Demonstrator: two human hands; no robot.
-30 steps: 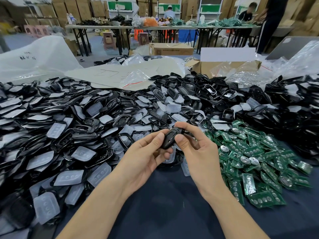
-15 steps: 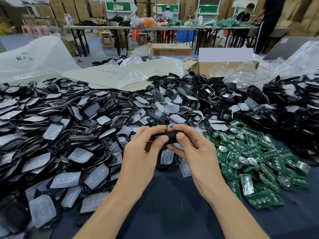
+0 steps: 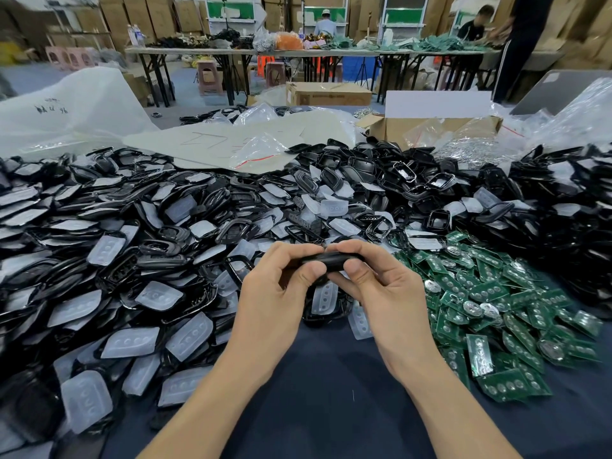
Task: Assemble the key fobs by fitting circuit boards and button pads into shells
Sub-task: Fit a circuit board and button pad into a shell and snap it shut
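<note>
Left hand [image 3: 275, 303] and right hand [image 3: 387, 293] both pinch a black shell [image 3: 331, 259] over the dark table [image 3: 331, 376], cartons [image 3: 116, 14] stacked behind.

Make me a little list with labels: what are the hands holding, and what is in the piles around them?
Left hand: pinches the left end of the fob
Right hand: pinches the fob's right end
Fob: black, held edge-on above the table
Boards: green pile, right of the hands
Pads: see-through, mixed with black shells, left and behind
Box: cardboard, open, at the back
</note>
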